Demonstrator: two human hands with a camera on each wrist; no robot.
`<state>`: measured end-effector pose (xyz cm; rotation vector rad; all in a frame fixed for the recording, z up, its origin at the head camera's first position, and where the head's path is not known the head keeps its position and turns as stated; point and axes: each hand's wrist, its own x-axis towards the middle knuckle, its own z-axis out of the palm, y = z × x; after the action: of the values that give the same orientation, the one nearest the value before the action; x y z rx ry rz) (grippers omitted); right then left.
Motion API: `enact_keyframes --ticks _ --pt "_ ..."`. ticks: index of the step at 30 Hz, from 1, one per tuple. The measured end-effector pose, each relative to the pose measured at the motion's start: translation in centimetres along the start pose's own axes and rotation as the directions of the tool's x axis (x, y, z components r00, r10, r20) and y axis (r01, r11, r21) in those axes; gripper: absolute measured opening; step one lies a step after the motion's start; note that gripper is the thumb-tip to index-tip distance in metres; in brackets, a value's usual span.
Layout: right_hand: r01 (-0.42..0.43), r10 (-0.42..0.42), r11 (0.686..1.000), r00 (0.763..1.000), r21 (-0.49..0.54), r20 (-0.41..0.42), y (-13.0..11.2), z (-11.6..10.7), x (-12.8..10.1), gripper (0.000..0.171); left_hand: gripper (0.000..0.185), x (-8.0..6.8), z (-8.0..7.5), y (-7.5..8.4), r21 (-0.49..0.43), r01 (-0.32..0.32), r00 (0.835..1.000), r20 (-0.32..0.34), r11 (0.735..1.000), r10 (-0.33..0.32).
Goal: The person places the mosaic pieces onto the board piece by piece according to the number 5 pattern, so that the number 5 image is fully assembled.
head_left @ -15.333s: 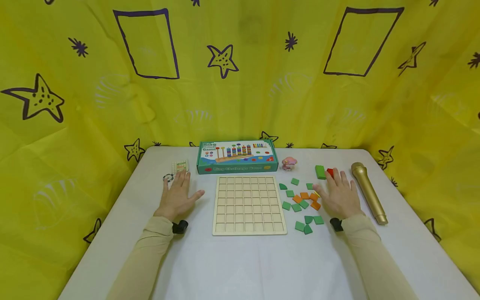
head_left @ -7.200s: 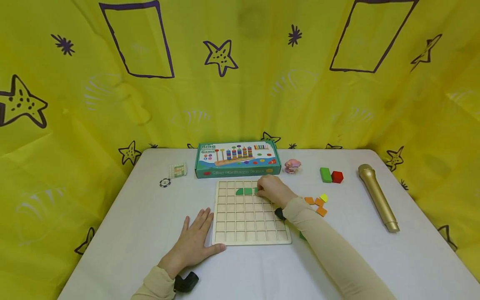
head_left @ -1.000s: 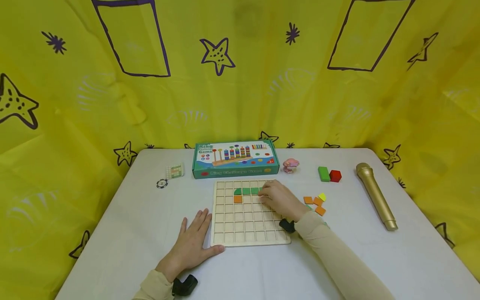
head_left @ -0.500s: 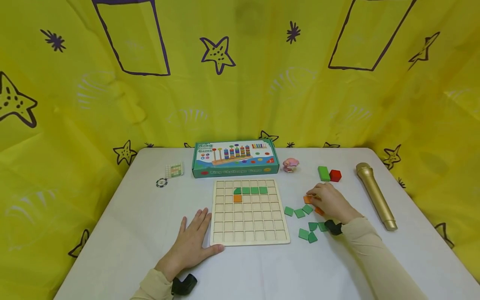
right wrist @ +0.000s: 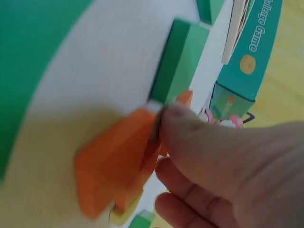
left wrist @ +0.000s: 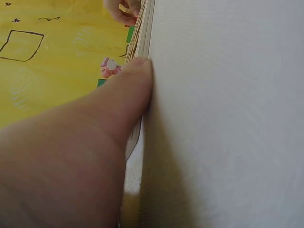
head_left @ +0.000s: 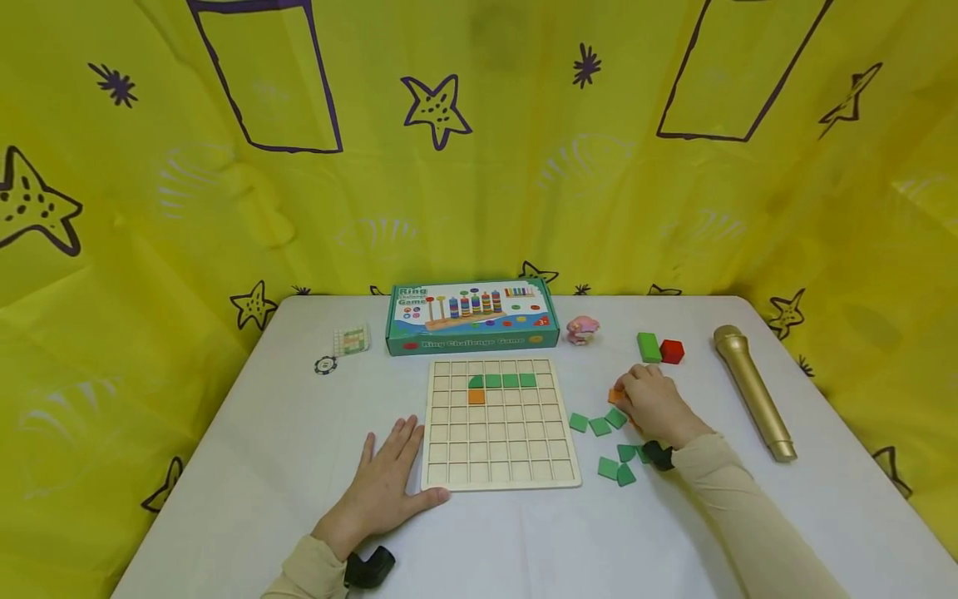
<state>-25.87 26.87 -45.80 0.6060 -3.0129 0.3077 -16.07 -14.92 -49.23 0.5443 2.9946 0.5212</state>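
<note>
From afar I saw the right hand point(head_left: 659, 405) pinching an orange tile point(right wrist: 111, 164), the left hand point(head_left: 379, 491) straight-fingered against the board point(head_left: 500, 455).

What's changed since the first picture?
One green quarter-circle, three green squares and one orange square moved left onto the grid board. The left hand came from near the poker chip to the board's near-left corner; the right hand, flat before, now pinches an orange tile. Ring Challenge Game box, pink figurine, gold microphone stayed put.
</note>
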Motion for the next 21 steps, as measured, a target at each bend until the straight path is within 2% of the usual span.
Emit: enact_keyframes --ticks 3,7,11,17,21 --pt "-0.02 0.02 0.999 1.0 0.026 0.001 -0.7 0.2 0.3 0.022 0.104 0.0 0.0 0.0 0.006 -0.002 1.0 -0.002 1.0 0.003" --pt "-0.017 0.018 0.989 1.0 0.149 -0.008 -2.1 0.1 1.0 0.023 0.104 0.0 0.0 0.0 0.009 -0.003 1.0 -0.001 1.0 0.003" --pt "0.039 -0.033 0.966 0.999 0.254 -0.031 -4.4 0.2 2.0 0.024 0.103 0.0 0.0 0.0 0.006 -0.004 1.0 -0.003 1.0 0.004" --pt "0.194 -0.166 0.933 0.98 0.304 -0.114 -8.2 1.0 3.6 0.023 0.103 0.0 0.0 0.0 -0.002 -0.003 1.0 -0.002 1.0 0.003" --pt "0.229 -0.21 0.915 0.973 0.333 -0.092 -10.7 1.6 4.7 0.017 0.103 0.0 0.1 -0.1 -0.007 -0.001 1.0 -0.005 1.0 0.001"
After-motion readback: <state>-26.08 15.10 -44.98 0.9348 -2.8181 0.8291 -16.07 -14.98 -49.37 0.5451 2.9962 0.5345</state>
